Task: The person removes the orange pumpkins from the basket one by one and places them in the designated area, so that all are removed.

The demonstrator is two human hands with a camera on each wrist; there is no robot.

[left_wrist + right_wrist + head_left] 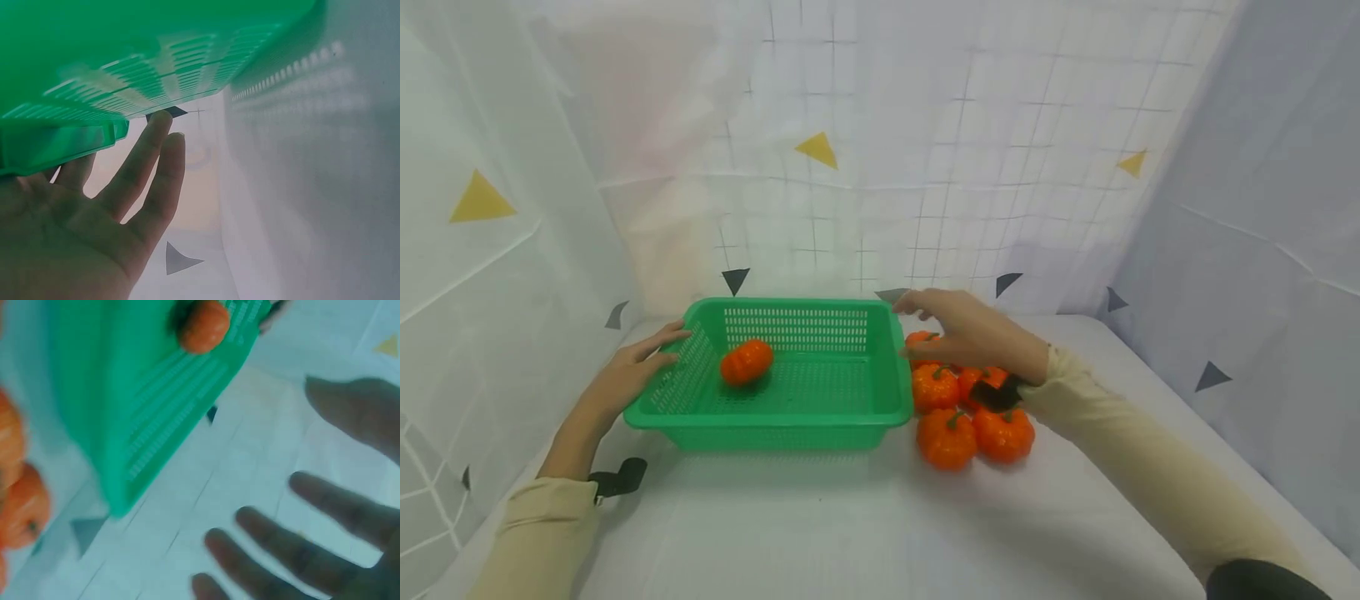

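A green slotted plastic basket (820,421) stands on the white table, with one glossy orange pumpkin (747,362) lying in its left part. My left hand (625,375) is at the basket's left rim, fingers extended along it; from the left wrist view, the palm and fingers (164,181) lie below the rim, beside the slotted wall. Over the right rim hovers my right hand (973,329), holding nothing, its fingers spread apart in the right wrist view. Beneath and beside it, several ribbed orange pumpkins (947,439) with green stems are grouped against the basket's right side.
White sheeting (880,225) with grid lines encloses the table (820,525) at the back and both sides. Yellow and dark triangular markers (817,150) are stuck on it. Dark straps (619,477) are worn at both wrists.
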